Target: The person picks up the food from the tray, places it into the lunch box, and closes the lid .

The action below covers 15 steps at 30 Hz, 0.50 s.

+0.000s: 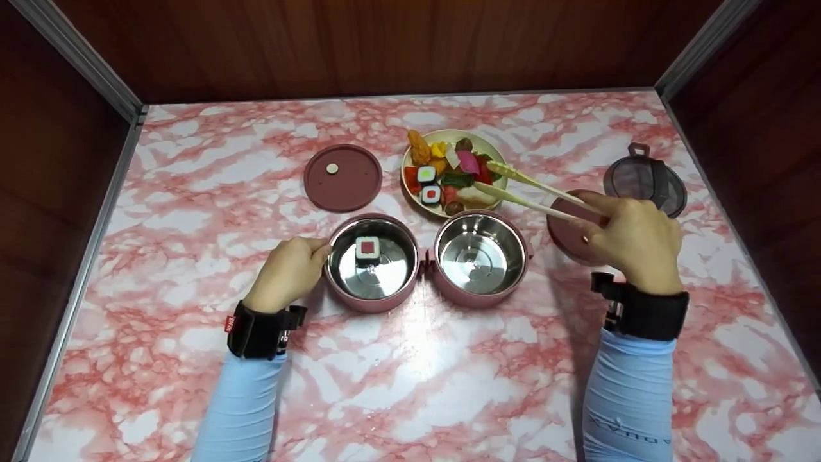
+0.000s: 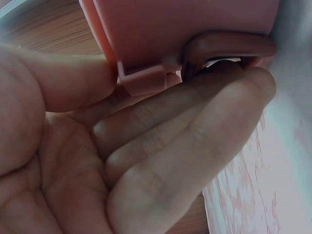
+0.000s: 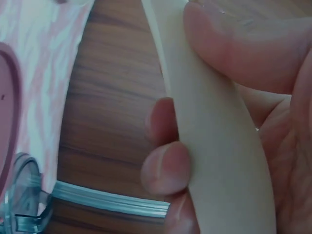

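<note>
My left hand (image 1: 290, 273) grips the handle side of the left pink pot (image 1: 372, 301); in the left wrist view the fingers curl around the brown handle (image 2: 229, 45) with the thumb against the rim. Inside that pot lies one sushi piece (image 1: 367, 249). The right pot (image 1: 480, 296) beside it shows a bare steel inside. My right hand (image 1: 635, 240) holds pale tongs (image 1: 545, 187), whose spread tips are over the right part of a plate (image 1: 410, 202) of mixed toy food. The right wrist view shows thumb and fingers around the tongs' body (image 3: 219, 146).
A pink lid (image 1: 349, 186) with a small white disc lies behind the left pot. Another pink lid (image 1: 567, 240) is partly under my right hand. A dark translucent lid (image 1: 632, 183) lies at the right back. Wooden walls (image 1: 397, 48) border the marbled table.
</note>
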### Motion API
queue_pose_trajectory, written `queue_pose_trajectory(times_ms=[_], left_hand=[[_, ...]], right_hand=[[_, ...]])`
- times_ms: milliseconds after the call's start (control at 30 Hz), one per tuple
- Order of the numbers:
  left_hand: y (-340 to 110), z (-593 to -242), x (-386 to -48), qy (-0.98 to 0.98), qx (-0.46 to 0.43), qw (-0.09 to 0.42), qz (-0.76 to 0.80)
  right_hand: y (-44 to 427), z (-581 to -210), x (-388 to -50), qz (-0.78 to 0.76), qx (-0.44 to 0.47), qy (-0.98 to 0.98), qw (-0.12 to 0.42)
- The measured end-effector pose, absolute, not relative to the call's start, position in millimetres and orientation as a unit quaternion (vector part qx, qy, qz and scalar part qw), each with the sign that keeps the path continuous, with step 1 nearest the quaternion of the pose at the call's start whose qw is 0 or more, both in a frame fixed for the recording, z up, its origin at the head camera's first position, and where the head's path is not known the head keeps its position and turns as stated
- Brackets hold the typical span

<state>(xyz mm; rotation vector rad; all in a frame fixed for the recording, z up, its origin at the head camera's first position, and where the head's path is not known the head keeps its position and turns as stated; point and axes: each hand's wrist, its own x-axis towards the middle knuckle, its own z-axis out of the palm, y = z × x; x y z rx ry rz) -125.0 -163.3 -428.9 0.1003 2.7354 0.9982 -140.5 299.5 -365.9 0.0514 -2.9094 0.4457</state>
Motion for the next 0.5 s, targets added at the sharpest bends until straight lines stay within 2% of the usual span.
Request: queue_pose_trajectory(times_ms=[133,367,500], left_hand=[[-163.3,-428.7,-124.7,0.933,0.036,0.112,0.341],[-163.2,-429.6,-124.7,0.939,0.055,0.079,0.331],[-163.1,-429.6,-124.6,0.938,0.051,0.084,0.333]], right_hand=[[305.9,-368.7,-144.0,0.152,0.003,-0.987,0.049],[311.9,-370.3,-145.4,0.183,-0.002,-0.983,-0.024],[312.8,-371.7,-146.0,0.200,0.001,-0.978,-0.054]])
